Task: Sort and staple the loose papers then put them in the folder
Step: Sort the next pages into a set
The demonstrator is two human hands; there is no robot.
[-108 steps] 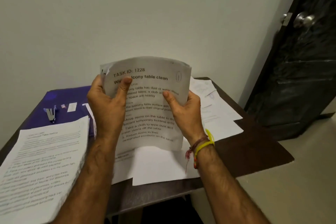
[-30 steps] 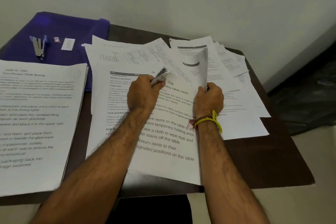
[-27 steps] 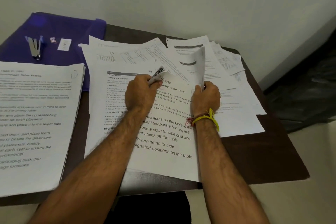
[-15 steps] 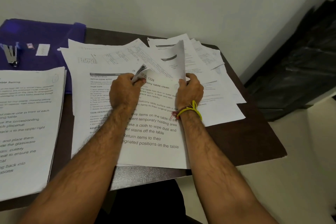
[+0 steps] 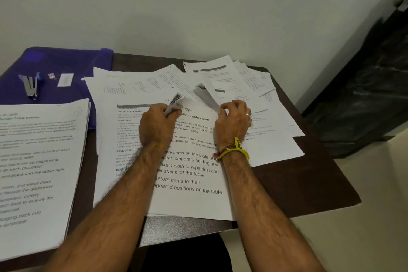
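Observation:
A printed paper set headed "TASK ID: 1228" [image 5: 189,172] lies on the table in front of me. My left hand [image 5: 156,126] pinches its bent-up top left corner. My right hand [image 5: 234,123] pinches the lifted top right corner of its upper sheets, which curl up and back. Loose papers [image 5: 231,81] lie spread under and behind the set. A purple folder [image 5: 66,59] lies at the back left with a small silver stapler [image 5: 31,87] on it. A second thick stack [image 5: 37,165] lies at the left.
The dark brown table [image 5: 309,185] stands against a pale wall. A small staple box [image 5: 65,79] and a tiny label lie on the folder. A dark door [image 5: 379,86] with a metal knob is at the right. Beige floor shows beyond the table's right edge.
I lowered the set from in front of me onto the table. Over the last second my right hand has kept lifting its top right corner; the raised sheets now bend lower.

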